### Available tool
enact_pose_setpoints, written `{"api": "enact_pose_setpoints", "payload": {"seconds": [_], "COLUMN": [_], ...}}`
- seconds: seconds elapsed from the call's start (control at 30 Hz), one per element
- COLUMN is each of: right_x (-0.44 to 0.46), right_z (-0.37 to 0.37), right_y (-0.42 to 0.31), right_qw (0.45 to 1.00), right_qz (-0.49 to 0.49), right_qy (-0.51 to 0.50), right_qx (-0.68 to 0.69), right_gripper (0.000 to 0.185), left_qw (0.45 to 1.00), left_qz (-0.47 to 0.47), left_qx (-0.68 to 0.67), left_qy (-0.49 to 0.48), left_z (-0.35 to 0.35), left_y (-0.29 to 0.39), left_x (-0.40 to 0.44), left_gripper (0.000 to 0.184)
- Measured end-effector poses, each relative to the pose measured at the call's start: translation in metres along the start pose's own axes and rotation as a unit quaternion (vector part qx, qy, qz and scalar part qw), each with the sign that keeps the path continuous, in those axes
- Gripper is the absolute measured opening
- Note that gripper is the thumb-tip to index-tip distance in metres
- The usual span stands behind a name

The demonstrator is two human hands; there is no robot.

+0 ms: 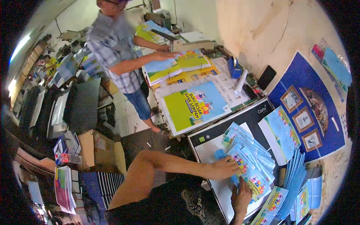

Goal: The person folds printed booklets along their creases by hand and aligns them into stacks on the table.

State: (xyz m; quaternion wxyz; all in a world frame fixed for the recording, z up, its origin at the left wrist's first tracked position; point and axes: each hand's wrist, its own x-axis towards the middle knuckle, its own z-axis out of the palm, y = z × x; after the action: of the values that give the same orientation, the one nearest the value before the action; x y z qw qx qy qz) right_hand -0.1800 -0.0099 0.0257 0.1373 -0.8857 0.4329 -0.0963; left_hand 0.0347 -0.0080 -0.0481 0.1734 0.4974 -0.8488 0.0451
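Blue booklets with a yellow printed title lie fanned out in an overlapping pile on a black and white board. My left hand rests across the left side of this pile, its fingers stretched over the covers. Closer to my body, my right hand grips the pile's near edge, thumb and fingers at the booklets. The undersides of both hands are hidden. Beside the pile, more blue booklets stand in leaning rows, and a larger printed sheet lies against the board's right edge.
Across the worktable, another person rests their hands on printed covers. A large cover, a blue tape dispenser and a phone lie nearer. A cardboard box stands left; a blue poster leans on the wall.
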Motion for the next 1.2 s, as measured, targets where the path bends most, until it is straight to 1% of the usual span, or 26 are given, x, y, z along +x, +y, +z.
{"api": "enact_pose_setpoints", "payload": {"seconds": [0.07, 0.1, 0.17, 0.2, 0.23, 0.33, 0.37, 0.43, 0.47, 0.5, 0.53, 0.57, 0.6, 0.67, 0.7, 0.73, 0.8, 0.83, 0.9, 0.93, 0.97, 1.03, 1.07, 1.1, 1.13, 1.2], "right_x": [-0.016, -0.031, -0.051, -0.060, -0.070, -0.092, -0.098, -0.105, -0.105, -0.104, -0.101, -0.099, -0.101, -0.102, -0.103, -0.105, -0.111, -0.115, -0.118, -0.119, -0.123, -0.117, -0.115, -0.112, -0.109, -0.110], "right_z": [0.008, 0.012, -0.014, -0.026, -0.028, 0.006, 0.015, 0.039, 0.056, 0.079, 0.094, 0.112, 0.125, 0.105, 0.091, 0.083, 0.082, 0.084, 0.078, 0.074, 0.081, 0.078, 0.077, 0.073, 0.069, 0.067], "right_y": [0.025, 0.047, 0.059, 0.063, 0.073, 0.095, 0.103, 0.099, 0.094, 0.087, 0.077, 0.080, 0.086, 0.078, 0.070, 0.067, 0.070, 0.077, 0.077, 0.073, 0.089, 0.081, 0.076, 0.073, 0.075, 0.077], "right_qw": [0.999, 0.997, 1.000, 0.999, 0.998, 0.980, 0.976, 0.917, 0.874, 0.844, 0.825, 0.820, 0.816, 0.819, 0.820, 0.824, 0.826, 0.842, 0.844, 0.844, 0.845, 0.851, 0.854, 0.881, 0.880, 0.877], "right_qz": [-0.027, -0.025, 0.000, 0.021, 0.032, 0.002, 0.007, 0.073, 0.102, 0.148, 0.154, 0.175, 0.198, 0.183, 0.177, 0.153, 0.166, 0.163, 0.150, 0.146, 0.178, 0.173, 0.170, 0.166, 0.176, 0.203], "right_qy": [0.028, 0.022, 0.003, -0.020, -0.031, 0.054, 0.045, 0.144, 0.191, 0.264, 0.296, 0.307, 0.316, 0.336, 0.346, 0.352, 0.321, 0.282, 0.289, 0.290, 0.275, 0.294, 0.306, 0.310, 0.312, 0.316], "right_qx": [-0.009, -0.063, -0.027, -0.017, 0.052, 0.191, 0.214, 0.364, 0.435, 0.443, 0.456, 0.450, 0.442, 0.427, 0.420, 0.417, 0.433, 0.431, 0.426, 0.426, 0.423, 0.398, 0.386, 0.318, 0.310, 0.299], "right_gripper": [0.047, 0.047, 0.043, 0.041, 0.039, 0.040, 0.045, 0.051, 0.055, 0.066, 0.067, 0.066, 0.065, 0.063, 0.062, 0.058, 0.056, 0.055, 0.051, 0.049, 0.045, 0.045, 0.044, 0.043, 0.043, 0.043], "left_qw": [0.999, 0.997, 0.989, 0.991, 0.993, 0.970, 0.954, 0.900, 0.882, 0.853, 0.814, 0.810, 0.814, 0.820, 0.846, 0.847, 0.850, 0.849, 0.845, 0.848, 0.850, 0.855, 0.849, 0.843, 0.837, 0.846], "left_qz": [0.010, 0.016, -0.066, -0.063, -0.059, -0.126, -0.176, -0.275, -0.286, -0.293, -0.297, -0.319, -0.332, -0.355, -0.325, -0.320, -0.306, -0.314, -0.329, -0.327, -0.327, -0.320, -0.330, -0.338, -0.345, -0.317], "left_qx": [0.019, 0.026, -0.030, -0.024, -0.019, -0.127, -0.195, -0.323, -0.375, -0.423, -0.468, -0.447, -0.430, -0.395, -0.361, -0.370, -0.385, -0.388, -0.391, -0.383, -0.377, -0.364, -0.377, -0.390, -0.403, -0.393], "left_qy": [-0.045, -0.071, -0.128, -0.116, -0.103, -0.164, -0.143, -0.098, -0.007, 0.085, 0.175, 0.203, 0.206, 0.215, 0.219, 0.207, 0.187, 0.175, 0.155, 0.164, 0.169, 0.185, 0.168, 0.153, 0.137, 0.169], "left_z": [-0.007, -0.019, -0.049, -0.047, -0.043, -0.062, -0.061, -0.053, -0.037, -0.011, 0.009, 0.012, 0.005, -0.013, -0.018, -0.014, -0.004, -0.003, -0.007, -0.013, -0.017, -0.017, -0.012, -0.009, -0.006, -0.004], "left_y": [-0.019, -0.027, -0.034, -0.041, -0.049, -0.054, -0.053, -0.059, -0.054, -0.039, -0.025, -0.008, 0.001, 0.009, 0.009, 0.007, -0.003, -0.003, -0.002, -0.001, 0.006, 0.009, 0.009, 0.007, 0.004, 0.001], "left_x": [-0.008, -0.013, -0.023, -0.034, -0.044, -0.055, -0.061, -0.074, -0.077, -0.081, -0.082, -0.077, -0.071, -0.062, -0.063, -0.067, -0.070, -0.073, -0.073, -0.073, -0.074, -0.074, -0.073, -0.071, -0.066, -0.058], "left_gripper": [0.057, 0.053, 0.044, 0.044, 0.044, 0.043, 0.047, 0.053, 0.060, 0.066, 0.072, 0.085, 0.084, 0.084, 0.083, 0.081, 0.078, 0.077, 0.074, 0.073, 0.072, 0.073, 0.073, 0.073, 0.073, 0.074]}}
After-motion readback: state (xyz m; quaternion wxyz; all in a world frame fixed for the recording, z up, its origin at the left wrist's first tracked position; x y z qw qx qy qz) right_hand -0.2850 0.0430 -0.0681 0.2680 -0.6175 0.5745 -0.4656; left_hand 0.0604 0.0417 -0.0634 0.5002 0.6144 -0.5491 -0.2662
